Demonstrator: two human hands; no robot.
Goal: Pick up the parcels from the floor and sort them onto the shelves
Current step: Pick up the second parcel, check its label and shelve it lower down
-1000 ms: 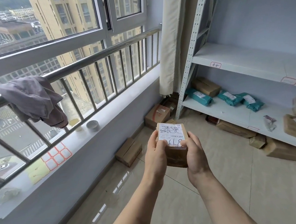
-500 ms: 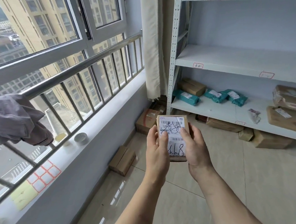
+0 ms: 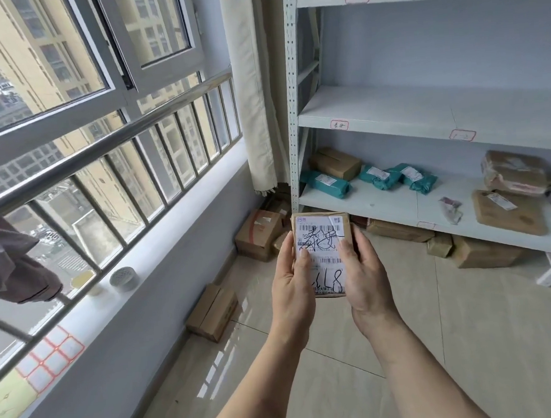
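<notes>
I hold a small brown cardboard parcel (image 3: 321,235) upright in front of me, its white shipping label with black handwriting facing me. My left hand (image 3: 292,282) grips its left edge and my right hand (image 3: 363,274) grips its right edge. Ahead stands a white metal shelf unit (image 3: 391,112) with red-framed name tags on the shelf fronts. Its middle shelf is bare. The low shelf (image 3: 391,207) carries teal bag parcels (image 3: 326,183), a brown box (image 3: 334,163) and flat brown parcels (image 3: 509,212).
More cardboard boxes lie on the tiled floor: one by the wall (image 3: 213,312), one at the shelf's corner (image 3: 258,239), several under the low shelf (image 3: 482,253). A barred window with a sill (image 3: 118,304) runs along the left; a grey cloth (image 3: 7,263) hangs on the rail. A curtain (image 3: 249,90) hangs beside the shelf post.
The parcel has tipped from lying flat to standing upright with the label towards me. The view has swung right and nearer to the shelves.
</notes>
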